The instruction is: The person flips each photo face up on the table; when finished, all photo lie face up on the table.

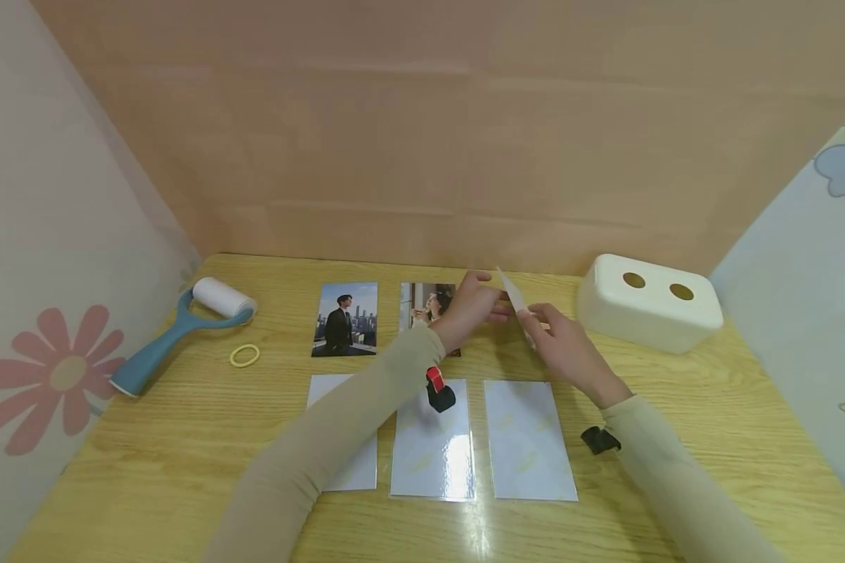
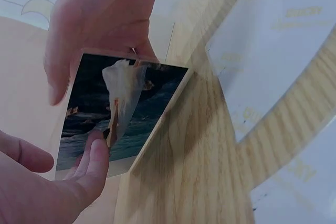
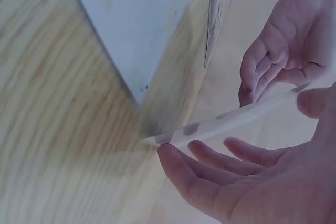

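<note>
A photo card (image 1: 512, 293), tilted up from the wooden table, stands between the two hands. Its picture (image 2: 139, 108) shows a pale dress against dark water. The right hand (image 1: 570, 352) pinches the card between thumb and fingers; in the right wrist view this hand (image 3: 247, 182) is behind the card's white back (image 3: 226, 127). Fingers of the left hand (image 1: 468, 313) lie straight against the picture side, as the left wrist view shows of that hand (image 2: 58, 187). Under the left forearm, a photo of a person by a window (image 1: 422, 301) is partly hidden.
A photo of a suited person (image 1: 338, 328) lies at the left of the back row. Three glossy white sheets (image 1: 531, 442) lie in front. At left are a blue-handled roller (image 1: 162, 348) and a yellow ring (image 1: 244, 356); at right, a white box (image 1: 648, 309) with two holes.
</note>
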`<state>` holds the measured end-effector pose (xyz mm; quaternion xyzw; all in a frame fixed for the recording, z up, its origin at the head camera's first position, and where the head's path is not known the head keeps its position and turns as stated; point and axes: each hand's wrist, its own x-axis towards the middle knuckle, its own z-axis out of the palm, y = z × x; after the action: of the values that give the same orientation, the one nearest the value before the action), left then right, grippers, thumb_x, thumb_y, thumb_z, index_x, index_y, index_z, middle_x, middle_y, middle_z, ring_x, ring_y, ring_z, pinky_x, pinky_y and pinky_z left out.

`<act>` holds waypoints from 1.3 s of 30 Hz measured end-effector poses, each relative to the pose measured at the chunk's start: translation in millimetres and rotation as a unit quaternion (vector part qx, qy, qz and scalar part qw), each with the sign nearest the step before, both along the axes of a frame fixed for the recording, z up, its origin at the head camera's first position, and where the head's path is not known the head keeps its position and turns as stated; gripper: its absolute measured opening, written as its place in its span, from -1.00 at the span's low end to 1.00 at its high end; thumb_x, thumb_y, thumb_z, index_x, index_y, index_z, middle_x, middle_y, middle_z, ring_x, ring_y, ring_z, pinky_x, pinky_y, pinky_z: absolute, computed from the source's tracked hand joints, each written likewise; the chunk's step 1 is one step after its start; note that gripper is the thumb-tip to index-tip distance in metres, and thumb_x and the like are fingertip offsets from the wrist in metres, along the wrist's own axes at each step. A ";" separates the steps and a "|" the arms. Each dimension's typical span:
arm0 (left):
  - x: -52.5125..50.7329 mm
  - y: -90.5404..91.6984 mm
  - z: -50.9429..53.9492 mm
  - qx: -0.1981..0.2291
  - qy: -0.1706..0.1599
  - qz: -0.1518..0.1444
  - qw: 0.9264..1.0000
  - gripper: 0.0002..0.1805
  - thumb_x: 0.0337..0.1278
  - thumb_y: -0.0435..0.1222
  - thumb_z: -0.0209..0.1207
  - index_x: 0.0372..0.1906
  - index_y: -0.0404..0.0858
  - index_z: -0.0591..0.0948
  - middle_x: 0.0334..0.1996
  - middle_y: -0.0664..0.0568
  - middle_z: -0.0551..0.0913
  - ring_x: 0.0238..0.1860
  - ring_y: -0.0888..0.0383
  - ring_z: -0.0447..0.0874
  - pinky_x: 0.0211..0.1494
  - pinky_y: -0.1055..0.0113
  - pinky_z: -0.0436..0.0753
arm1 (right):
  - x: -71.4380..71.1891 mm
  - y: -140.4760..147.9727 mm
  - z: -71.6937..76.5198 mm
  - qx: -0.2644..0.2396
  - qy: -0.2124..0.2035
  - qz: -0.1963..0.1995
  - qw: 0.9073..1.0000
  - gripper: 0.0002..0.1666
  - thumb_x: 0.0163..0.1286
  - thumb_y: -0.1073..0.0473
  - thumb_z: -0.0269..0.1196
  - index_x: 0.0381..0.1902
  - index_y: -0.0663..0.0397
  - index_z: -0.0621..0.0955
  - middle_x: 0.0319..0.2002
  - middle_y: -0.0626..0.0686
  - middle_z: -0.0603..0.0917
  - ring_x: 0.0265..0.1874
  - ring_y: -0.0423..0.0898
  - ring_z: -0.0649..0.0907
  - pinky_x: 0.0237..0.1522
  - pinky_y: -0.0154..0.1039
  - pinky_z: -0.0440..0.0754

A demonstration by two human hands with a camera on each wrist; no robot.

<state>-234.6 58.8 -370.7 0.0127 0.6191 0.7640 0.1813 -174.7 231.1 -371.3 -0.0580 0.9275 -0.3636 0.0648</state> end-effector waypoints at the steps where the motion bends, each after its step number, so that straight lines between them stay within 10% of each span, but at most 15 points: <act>1: 0.7 0.6 -0.9 0.000 0.001 -0.002 1.000 -0.39 0.28 -0.54 -0.07 0.43 -0.38 0.16 0.12 -0.43 0.58 -0.15 -0.17 0.75 0.11 -0.02 0.64 | 0.3 -0.7 0.8 0.000 -0.001 -0.002 1.000 -0.13 0.58 -0.36 -0.13 0.42 0.29 0.34 0.30 0.35 0.50 0.15 0.25 0.62 0.09 0.18 0.57; 21: 7.4 7.2 -13.3 0.009 0.015 -0.064 0.998 -0.51 0.29 -0.62 -0.15 0.31 -0.57 0.43 -0.09 -0.18 0.62 -0.03 -0.21 0.71 0.14 0.00 0.62 | 7.6 -6.4 4.5 -0.065 0.075 -0.017 0.995 -0.31 0.63 -0.14 -0.04 0.45 0.24 0.32 0.25 0.41 0.53 0.15 0.37 0.59 0.15 0.24 0.53; 31: 8.6 4.6 -14.0 -0.030 0.006 -0.069 0.997 -0.47 0.32 -0.53 -0.09 0.39 -0.45 0.39 0.18 -0.27 0.55 -0.02 -0.18 0.72 0.11 -0.05 0.62 | 10.5 -10.6 8.7 -0.141 0.120 -0.005 0.983 -0.34 0.67 -0.03 -0.07 0.52 0.22 0.19 0.29 0.37 0.51 0.16 0.34 0.58 0.13 0.22 0.53; 39: 9.5 -1.6 -12.4 -0.056 0.005 -0.069 0.996 -0.47 0.36 -0.47 -0.04 0.41 -0.39 0.39 0.20 -0.24 0.54 -0.04 -0.14 0.71 0.07 -0.05 0.64 | 12.6 -10.8 12.9 -0.157 0.152 -0.013 0.976 -0.35 0.68 0.03 -0.10 0.60 0.06 0.09 0.28 0.37 0.52 0.13 0.29 0.62 -0.13 -0.40 0.55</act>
<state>-225.1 57.2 -383.1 0.0491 0.6593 0.7139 0.2310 -162.0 220.3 -358.4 -0.1100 0.8586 -0.4922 -0.0915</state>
